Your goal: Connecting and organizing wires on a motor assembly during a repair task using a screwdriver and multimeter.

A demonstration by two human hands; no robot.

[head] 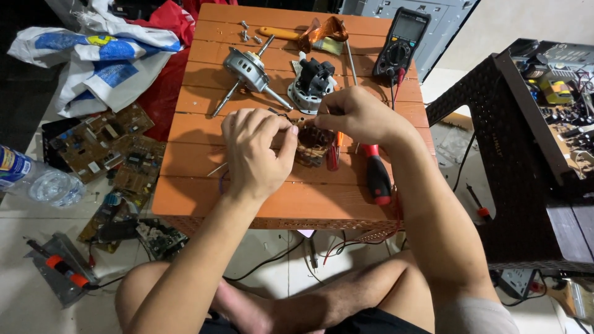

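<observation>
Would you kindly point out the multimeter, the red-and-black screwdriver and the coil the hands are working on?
multimeter (401, 42), head view, on its dial, just below the screen.
red-and-black screwdriver (376, 176), head view, on the black part of its handle.
coil (312, 143), head view, on the copper windings between the hands.

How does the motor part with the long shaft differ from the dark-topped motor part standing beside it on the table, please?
The shafted motor part lies tilted, its thin rod sticking out both ends; the dark-topped motor part stands upright and shows no rod. The first is bare silver metal and flat like a disc; the second is taller, pale below with a black top. Both rest untouched on the orange table, beyond both hands.
</observation>
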